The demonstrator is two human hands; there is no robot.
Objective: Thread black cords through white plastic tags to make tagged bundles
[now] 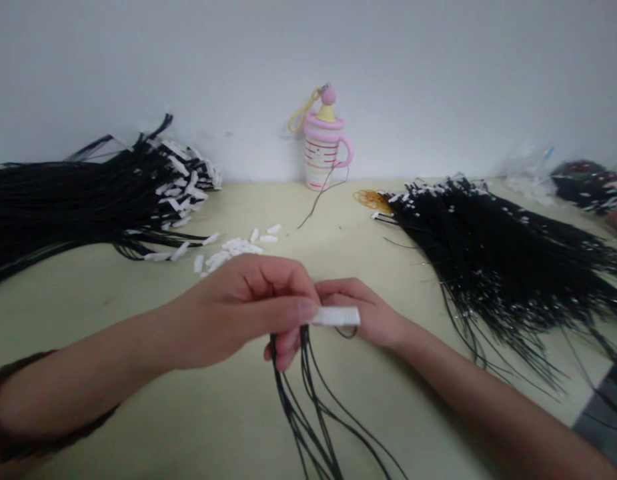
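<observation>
My left hand (pixel 248 313) is closed in a pinch, with a flat white connector piece (pixel 337 316) sticking out to the right past the thumb tip. Several thin black wires (pixel 315 407) hang down from the same hand, in two loose bunches. Close behind it, my right hand (pixel 361 307) reaches in with its fingers curled toward the white piece. The left hand and the piece cover its fingertips, so what they grip is hidden. A short dark loop of wire shows just under the white piece, against the right palm.
Small white pieces (pixel 235 248) lie scattered behind my left hand. A big bundle of white-tipped black wires (pixel 88 200) fills the left; another black wire bundle (pixel 488 247) spreads at right. A pink-lidded cup (pixel 322 150) stands by the wall, near yellow rubber bands (pixel 371 200).
</observation>
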